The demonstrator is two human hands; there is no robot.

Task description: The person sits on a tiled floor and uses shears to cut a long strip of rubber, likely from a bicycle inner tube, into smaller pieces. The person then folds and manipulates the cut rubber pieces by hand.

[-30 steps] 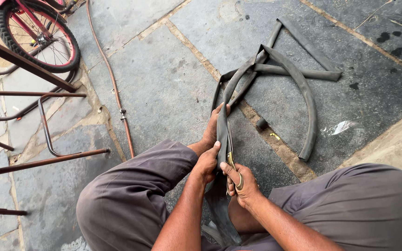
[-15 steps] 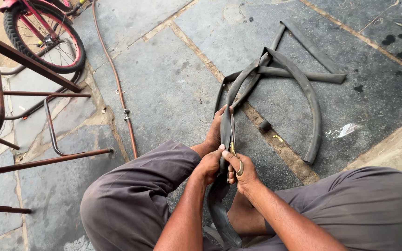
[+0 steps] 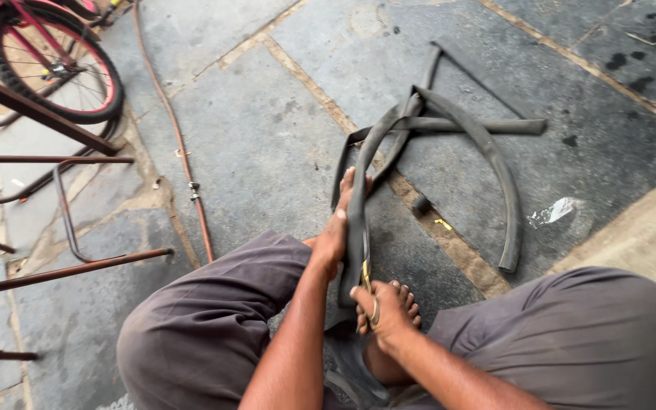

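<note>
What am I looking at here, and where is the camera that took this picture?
No machine is at work here. A person sitting on a stone-paved floor wears the camera on the head, so you look down over the knees at the person's own two hands. The left hand stretches a flat black rubber inner tube, whose loops lie across the paving. The right hand has its fingers through the brass-coloured handles of scissors set against the tube. A bare foot shows just under that hand. Also there: a red bicycle wheel at top left, a thin brown hose, a rusty metal frame and a crumpled scrap of foil.
</note>
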